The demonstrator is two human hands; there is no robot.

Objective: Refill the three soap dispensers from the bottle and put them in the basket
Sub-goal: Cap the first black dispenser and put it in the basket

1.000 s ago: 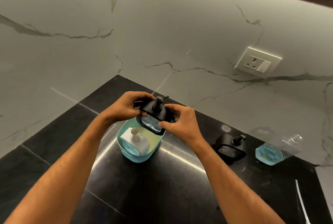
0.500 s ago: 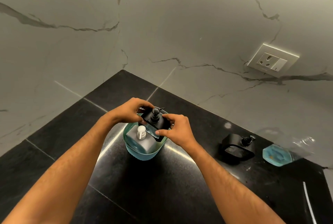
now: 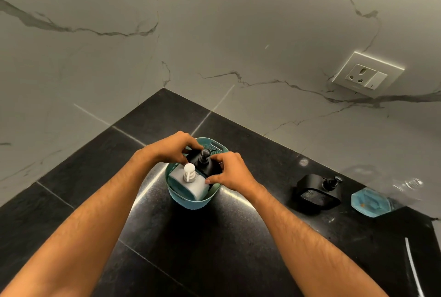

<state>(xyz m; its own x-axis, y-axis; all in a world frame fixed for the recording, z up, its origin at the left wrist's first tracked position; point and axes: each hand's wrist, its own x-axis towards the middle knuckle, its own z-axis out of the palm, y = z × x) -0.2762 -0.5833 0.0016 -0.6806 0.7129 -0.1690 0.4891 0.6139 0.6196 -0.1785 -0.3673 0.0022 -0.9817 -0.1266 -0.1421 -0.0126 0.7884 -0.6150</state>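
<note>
Head cam: both hands curl round the black dispenser (image 3: pixel 204 161) inside the teal basket (image 3: pixel 191 198), left hand (image 3: pixel 170 148) on its far-left side, right hand (image 3: pixel 230 171) on its right. White dispenser (image 3: pixel 189 183) sits in basket just below them. 2nd black dispenser (image 3: pixel 317 192) & bottle (image 3: pixel 377 201) on counter (image 3: pixel 214 249), well right of right hand.

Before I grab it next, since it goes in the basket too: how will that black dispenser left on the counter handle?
The black dispenser looks rigid, so it should not flex in the hands. Its squat, broad body probably sits steady if nudged rather than tipping. The glossy counter may let it slide when pushed. The pump stands off-centre, so lifting by the body seems safer.
</note>
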